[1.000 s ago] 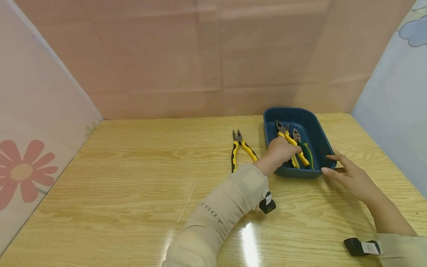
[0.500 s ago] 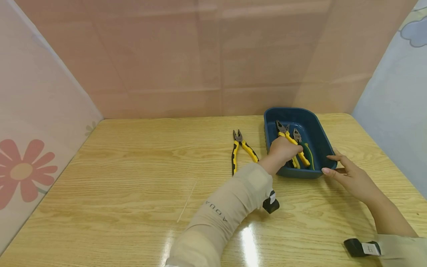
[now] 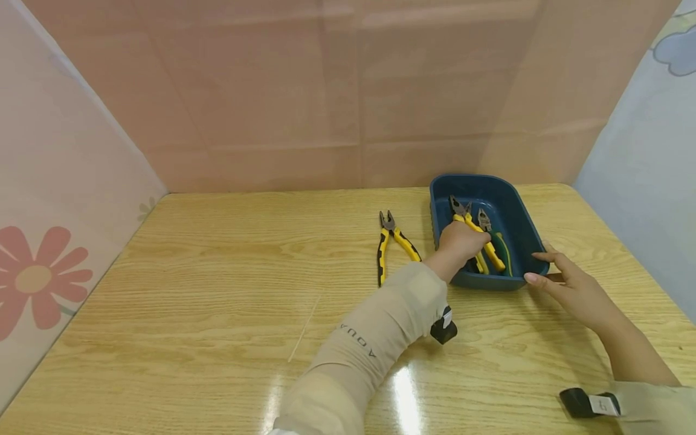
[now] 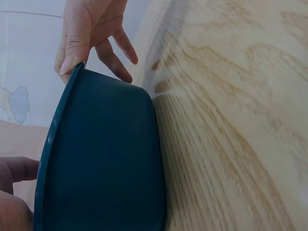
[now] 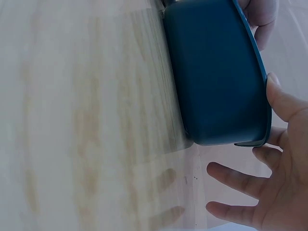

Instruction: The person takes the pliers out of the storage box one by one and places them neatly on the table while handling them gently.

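Note:
The blue bin point(image 3: 524, 223) stands at the right back of the table with several pliers in it. My left hand point(image 3: 461, 241) reaches over its near left side, fingers curled at the yellow-handled pliers point(image 3: 496, 257); its fingertips are largely hidden. Beside these lie green-handled pliers point(image 3: 502, 251). My right hand point(image 3: 576, 293) pinches the bin's near right corner, thumb on the rim and other fingers spread, as the right wrist view shows of the hand point(image 5: 288, 168) and bin point(image 5: 216, 72). Left of the bin, black-and-yellow pliers point(image 3: 383, 251) lie with handles apart.
The wooden table point(image 3: 217, 272) ends at a pink-brown back wall point(image 3: 272, 121). A flower-printed wall point(image 3: 70, 181) rises at the left, a pale one point(image 3: 652, 181) at the right. My left sleeve point(image 3: 364, 350) crosses the near table and partly covers the loose pliers.
My left forearm and wrist have shifted slightly to the right, while the left fingers stay at the pliers. The bin and my right hand look unmoved.

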{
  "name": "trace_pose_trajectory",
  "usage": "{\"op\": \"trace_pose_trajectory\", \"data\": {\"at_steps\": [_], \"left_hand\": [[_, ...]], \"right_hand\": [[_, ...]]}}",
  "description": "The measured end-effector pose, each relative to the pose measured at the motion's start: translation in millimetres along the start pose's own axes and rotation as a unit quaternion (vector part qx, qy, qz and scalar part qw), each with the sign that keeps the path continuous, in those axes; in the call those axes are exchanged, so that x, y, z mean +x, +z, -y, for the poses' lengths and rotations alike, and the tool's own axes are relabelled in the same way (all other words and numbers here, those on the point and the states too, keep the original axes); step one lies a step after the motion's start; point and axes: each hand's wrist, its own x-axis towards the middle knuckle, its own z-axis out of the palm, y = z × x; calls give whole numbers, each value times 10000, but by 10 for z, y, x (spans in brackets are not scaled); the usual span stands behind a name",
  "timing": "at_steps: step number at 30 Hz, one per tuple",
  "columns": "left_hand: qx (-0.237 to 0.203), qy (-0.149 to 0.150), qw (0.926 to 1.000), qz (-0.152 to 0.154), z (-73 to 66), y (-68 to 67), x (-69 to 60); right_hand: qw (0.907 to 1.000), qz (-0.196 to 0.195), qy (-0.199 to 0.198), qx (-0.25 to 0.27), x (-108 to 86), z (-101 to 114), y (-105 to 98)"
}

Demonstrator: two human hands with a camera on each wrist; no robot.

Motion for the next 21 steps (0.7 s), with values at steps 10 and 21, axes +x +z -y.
{"op": "trace_pose_trajectory", "data": {"at_steps": [10, 21], "left_hand": [[462, 127, 9987, -199, -23, 74, 45], [647, 101, 9978, -97, -21, 120, 120]], "right_hand": [[10000, -12, 14, -14, 5, -8, -6], [10000, -46, -9, -5, 2, -22, 6]]}}
